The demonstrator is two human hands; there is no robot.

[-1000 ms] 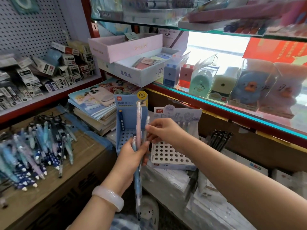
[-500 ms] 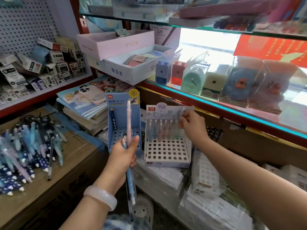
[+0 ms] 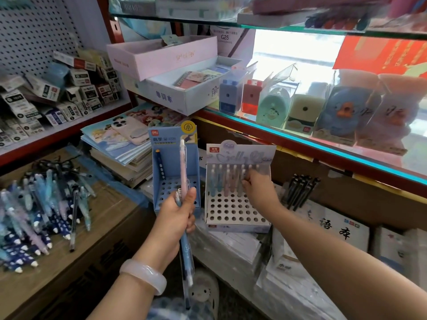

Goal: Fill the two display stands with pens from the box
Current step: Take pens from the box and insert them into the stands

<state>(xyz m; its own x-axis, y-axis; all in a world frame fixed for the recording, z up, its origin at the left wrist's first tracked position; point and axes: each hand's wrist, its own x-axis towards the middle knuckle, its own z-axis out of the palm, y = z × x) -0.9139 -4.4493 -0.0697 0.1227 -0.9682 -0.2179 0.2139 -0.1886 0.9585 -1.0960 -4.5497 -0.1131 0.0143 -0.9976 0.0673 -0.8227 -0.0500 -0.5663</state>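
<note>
White stand [image 3: 238,204]: a row of pens [image 3: 227,181] upright along its back holes, front holes bare. Right hand [image 3: 256,188] at that row's right end, fingers curled, pinching a pen top. Left hand [image 3: 175,218] just left & in front of the white stand, fingers wrapped round a few pens [image 3: 184,172]. Blue stand [image 3: 174,167] touching the white stand's left side, w/ one dark pen [image 3: 160,165]. Loose pens [image 3: 34,215] on a cardboard box [image 3: 111,215] further left.
</note>
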